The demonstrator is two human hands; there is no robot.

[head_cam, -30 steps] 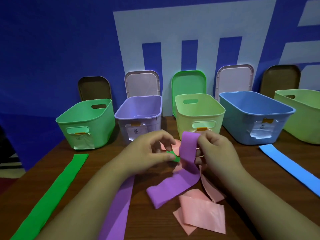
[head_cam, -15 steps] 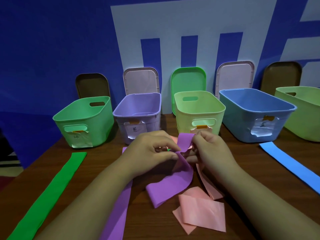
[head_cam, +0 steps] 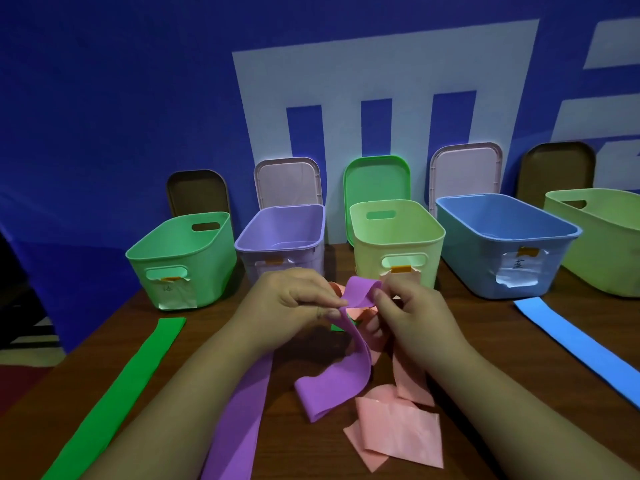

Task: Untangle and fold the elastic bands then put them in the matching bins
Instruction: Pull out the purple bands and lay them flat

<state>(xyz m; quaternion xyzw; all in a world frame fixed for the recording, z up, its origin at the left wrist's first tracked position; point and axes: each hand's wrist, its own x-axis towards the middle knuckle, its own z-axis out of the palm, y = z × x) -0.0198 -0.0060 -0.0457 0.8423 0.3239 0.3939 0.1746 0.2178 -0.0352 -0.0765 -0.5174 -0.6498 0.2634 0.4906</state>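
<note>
Just in front of the purple bin (head_cam: pixel 280 237), the tangle was held up off the surface (head_cam: pixel 294 445), apparently so that its loops could be worked apart. The purple band (head_cam: pixel 349 368) was pinched between thumb and forefinger of the left hand (head_cam: pixel 287 303), and its upper loop was gripped by the curled fingers of the right hand (head_cam: pixel 412 313). Its tail was left trailing on the surface, farther from the bin. The pink band (head_cam: pixel 398 434), caught in the same tangle, was draped alongside that tail.
</note>
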